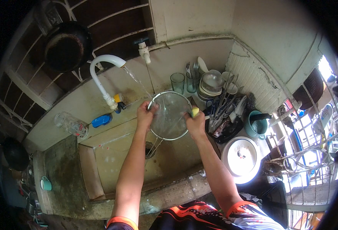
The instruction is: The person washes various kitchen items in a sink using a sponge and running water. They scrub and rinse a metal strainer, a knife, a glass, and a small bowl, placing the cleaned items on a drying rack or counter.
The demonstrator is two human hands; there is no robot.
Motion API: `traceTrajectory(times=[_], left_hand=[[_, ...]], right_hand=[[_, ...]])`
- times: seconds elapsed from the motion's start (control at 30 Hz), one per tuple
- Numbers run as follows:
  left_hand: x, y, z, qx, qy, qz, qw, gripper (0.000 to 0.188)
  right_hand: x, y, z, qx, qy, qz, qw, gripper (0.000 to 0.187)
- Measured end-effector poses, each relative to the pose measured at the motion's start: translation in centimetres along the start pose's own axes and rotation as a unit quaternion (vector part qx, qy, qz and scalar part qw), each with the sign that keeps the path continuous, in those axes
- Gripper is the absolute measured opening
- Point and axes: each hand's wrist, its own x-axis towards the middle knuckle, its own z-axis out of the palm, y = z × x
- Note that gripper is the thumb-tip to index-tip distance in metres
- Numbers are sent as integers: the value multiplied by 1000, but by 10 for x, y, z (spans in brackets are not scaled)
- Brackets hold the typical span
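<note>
A round wire-mesh strainer (171,115) is held up over the sink, its thin wire handle pointing down toward me. My left hand (145,117) grips the strainer's left rim. At the opposite rim, my right hand (196,124) is closed around a small yellow sponge (195,111), which sits against the strainer's edge. Water pours from the curved white faucet (107,59) toward the upper left of the strainer. Below lies the tan sink basin (115,161), its drain partly behind the handle.
Right of the sink are drinking glasses (177,81), stacked bowls (212,81), a pile of utensils (224,111), a teal mug (255,124) and white plates (241,157). A glass jar (70,124) and blue brush (101,120) lie to the left. A pan (67,46) hangs above.
</note>
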Motion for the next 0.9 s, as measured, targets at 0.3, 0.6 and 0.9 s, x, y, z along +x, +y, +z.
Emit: traceTrajectory(times=[0.3,0.6,0.9], left_hand=[[-1,2,2,-125,31,7,992,14],[14,-16,-15,74,49,94,992,9],[21,15,-23,-22,-58,25,998,13]], right_hand=[[-1,13,5,76,-29,38,996,16],[-6,14,14,104,-77,73,989,17],[-6,34,19,340,-104,127,926,21]])
